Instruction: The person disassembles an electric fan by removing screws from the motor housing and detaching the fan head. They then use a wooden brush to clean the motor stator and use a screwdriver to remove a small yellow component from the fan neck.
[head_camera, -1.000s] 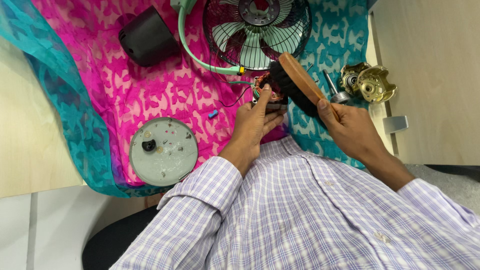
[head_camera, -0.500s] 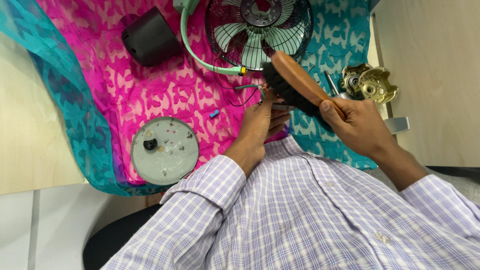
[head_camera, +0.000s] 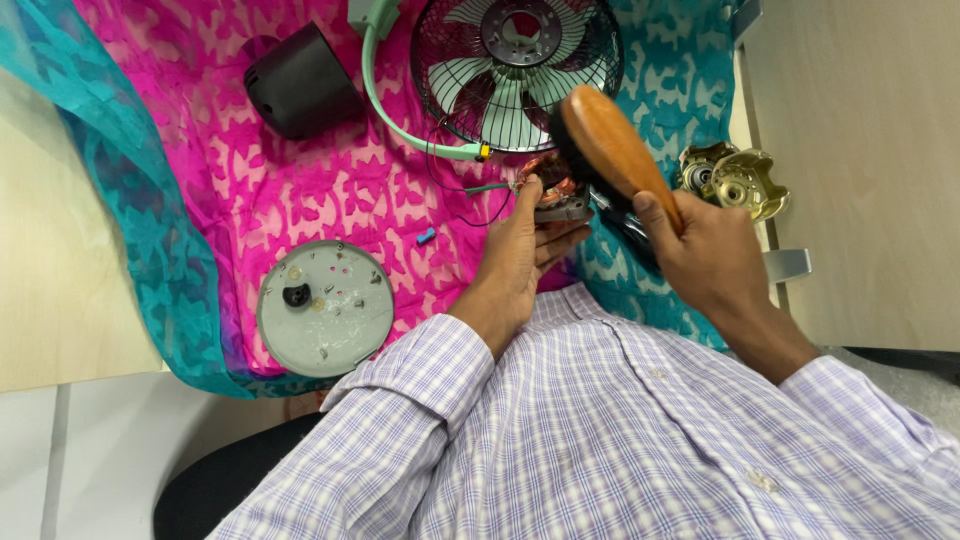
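Two hands meet over one small part: the left hand (head_camera: 515, 265) cradles a fan motor (head_camera: 552, 190), copper windings showing, just above the pink-and-teal cloth (head_camera: 300, 180) that covers the desk (head_camera: 60, 280). The motor sits below the caged fan head (head_camera: 515, 65), with thin wires (head_camera: 470, 185) trailing from it toward the mint-green stand arm (head_camera: 395, 110).

By its look, the motor is dense and rigid for its size, with a metal core that should take a firm hold. The copper coils and thin leads are the delicate parts, so the outer metal edges seem the safest places to hold it. That is roughly what the left grip does: its thumb and fingers close around the motor's lower side, pinching it from beneath.

The right hand (head_camera: 705, 255) is wrapped around the wooden handle of a brush (head_camera: 610, 145), with dark bristles facing the motor and touching or nearly touching it. The brush looks light and stiff, easy to control from the handle.

A brass-coloured housing (head_camera: 735, 180) lies just beside the right hand, while a grey round cover (head_camera: 325, 305) and black motor cap (head_camera: 300, 85) rest well apart.
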